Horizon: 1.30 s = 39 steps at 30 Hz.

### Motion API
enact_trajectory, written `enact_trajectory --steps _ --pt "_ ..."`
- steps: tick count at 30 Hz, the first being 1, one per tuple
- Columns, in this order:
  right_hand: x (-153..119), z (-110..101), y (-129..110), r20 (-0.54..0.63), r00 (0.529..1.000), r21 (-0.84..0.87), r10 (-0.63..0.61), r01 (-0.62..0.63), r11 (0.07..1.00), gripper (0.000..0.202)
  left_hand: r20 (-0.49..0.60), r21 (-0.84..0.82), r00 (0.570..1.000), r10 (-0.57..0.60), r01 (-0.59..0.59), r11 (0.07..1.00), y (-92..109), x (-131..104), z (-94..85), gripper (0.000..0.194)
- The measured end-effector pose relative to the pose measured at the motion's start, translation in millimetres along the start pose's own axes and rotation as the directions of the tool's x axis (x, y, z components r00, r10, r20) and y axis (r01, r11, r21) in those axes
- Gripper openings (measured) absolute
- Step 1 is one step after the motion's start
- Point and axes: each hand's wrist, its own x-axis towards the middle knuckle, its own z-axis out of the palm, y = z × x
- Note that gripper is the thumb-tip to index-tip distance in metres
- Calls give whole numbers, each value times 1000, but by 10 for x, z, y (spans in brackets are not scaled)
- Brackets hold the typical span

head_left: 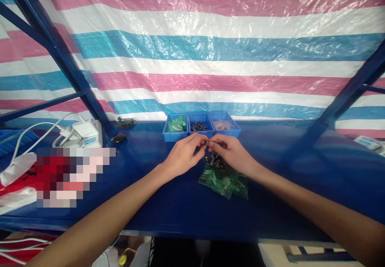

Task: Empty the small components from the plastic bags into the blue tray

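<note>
Both your hands are meeting at the fingertips: left hand (188,150) and right hand (230,150) are pinching a small part (207,142) between them, thumbs and forefingers nearly closed. It's showing too small to identify, and I can't tell which hand is carrying most of the grip. Main risk: with so little surface for the fingertips, it could be slipping out if either pinch is easing early or the two hands are pulling off-line. A drop would be landing near the loose piece (206,159) or the pile of metal parts (217,160) lying just below your right hand, so you'd be hunting for it among lookalikes. Your right hand is hanging close over that pile; a low wrist could be scattering pieces across the blue table (165,215). Next out, the green bag (224,182) is lying flat on your side of the pile; a forearm brushing it could be shoving it into the metal parts. Farther off, the left bin (175,137), middle bin (200,117) and right bin (235,131) are standing side by side, so a careless drop-off could be mixing contents.
</note>
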Motion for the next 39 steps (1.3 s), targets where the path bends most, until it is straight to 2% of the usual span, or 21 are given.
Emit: enact_trajectory --steps 7,16,23,30,39 --pt "-22 20 -23 -21 999 -62 -29 28 998 27 -18 -48 999 29 -30 998 -27 9 16 28" --pt "-54 24 -66 -53 995 -190 -83 71 979 22 -34 -41 999 2 -4 999 -14 24 -11 27" --pt "-49 32 -65 -37 993 -254 -116 103 962 23 -29 -56 999 17 -19 998 -24 21 -6 27" --pt "-60 43 -44 1 975 -396 -221 203 895 23 -17 -109 997 -71 69 992 4 27 -20 18" --pt "-65 19 -32 20 966 -404 -258 244 882 15 -23 -105 998 -60 58 993 1 31 -34 19"
